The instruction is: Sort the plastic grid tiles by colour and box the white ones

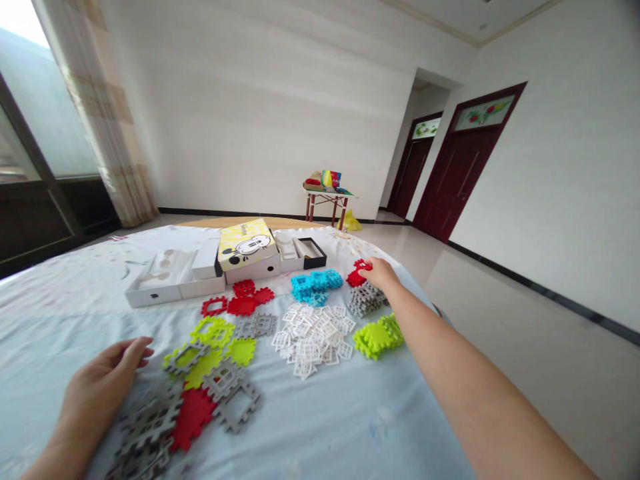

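Note:
My right hand (379, 272) reaches far across the table and closes its fingers on a red plastic puzzle tile (359, 273) beside a stack of grey tiles (365, 299). My left hand (107, 380) rests near the front left with fingers loosely spread, touching the edge of a flat patch of joined grey, red and yellow-green tiles (200, 387). Between the hands lie a white tile heap (313, 337), a blue tile pile (315, 285), loose red tiles (245, 299) and a yellow-green stack (379, 335).
The table wears a pale blue cloth (325, 420), and its right edge drops to the floor. White open boxes (170, 273) and a yellow cartoon box (247, 247) stand at the back. A small red-legged table (327, 197) and dark red doors (460, 167) lie beyond.

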Action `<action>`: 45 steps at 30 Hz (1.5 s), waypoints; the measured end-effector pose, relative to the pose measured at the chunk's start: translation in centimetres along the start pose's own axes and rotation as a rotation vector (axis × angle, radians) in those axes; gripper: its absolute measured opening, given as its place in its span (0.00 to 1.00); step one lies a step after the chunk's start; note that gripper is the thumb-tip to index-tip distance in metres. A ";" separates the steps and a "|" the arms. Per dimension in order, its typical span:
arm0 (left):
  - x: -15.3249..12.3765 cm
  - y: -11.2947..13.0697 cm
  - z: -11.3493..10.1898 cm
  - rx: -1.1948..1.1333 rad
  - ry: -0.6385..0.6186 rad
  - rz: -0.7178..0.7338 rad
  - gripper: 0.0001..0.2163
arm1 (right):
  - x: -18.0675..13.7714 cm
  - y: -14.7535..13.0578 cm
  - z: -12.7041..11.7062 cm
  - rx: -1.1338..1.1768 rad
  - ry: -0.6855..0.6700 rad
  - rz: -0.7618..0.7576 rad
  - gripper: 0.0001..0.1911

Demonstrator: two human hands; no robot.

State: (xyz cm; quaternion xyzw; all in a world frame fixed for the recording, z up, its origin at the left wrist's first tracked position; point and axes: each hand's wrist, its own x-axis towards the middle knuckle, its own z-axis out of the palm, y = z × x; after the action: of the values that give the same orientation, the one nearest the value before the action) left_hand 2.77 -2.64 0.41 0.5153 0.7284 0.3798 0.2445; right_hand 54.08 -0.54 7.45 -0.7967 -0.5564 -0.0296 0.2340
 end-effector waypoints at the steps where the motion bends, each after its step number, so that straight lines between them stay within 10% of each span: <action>1: 0.2 -0.2 0.0 0.010 0.001 -0.004 0.24 | 0.7 0.7 0.4 -0.032 -0.002 0.027 0.18; 14: -0.6 1.2 -0.1 0.058 0.036 0.003 0.23 | 2.2 2.0 2.0 -0.082 0.100 0.052 0.19; 21: -0.6 0.5 0.3 -0.008 0.039 0.067 0.20 | -2.3 -3.9 2.3 0.153 0.121 -0.271 0.15; 30: -0.5 -0.1 0.6 -0.117 0.065 0.135 0.19 | -10.6 -15.2 6.7 0.332 -0.258 -0.695 0.12; 37: -0.8 0.2 0.5 -0.118 0.053 0.123 0.18 | -11.4 -17.9 9.4 0.117 -0.428 -0.768 0.20; 45: -1.1 0.6 0.4 -0.131 0.055 0.139 0.17 | -11.9 -17.9 7.9 0.240 -0.327 -0.647 0.14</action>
State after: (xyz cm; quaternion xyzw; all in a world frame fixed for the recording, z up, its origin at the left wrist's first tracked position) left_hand 3.78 -3.45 0.61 0.5369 0.6707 0.4568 0.2306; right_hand 31.75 -2.82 2.83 -0.5410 -0.8087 0.0910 0.2123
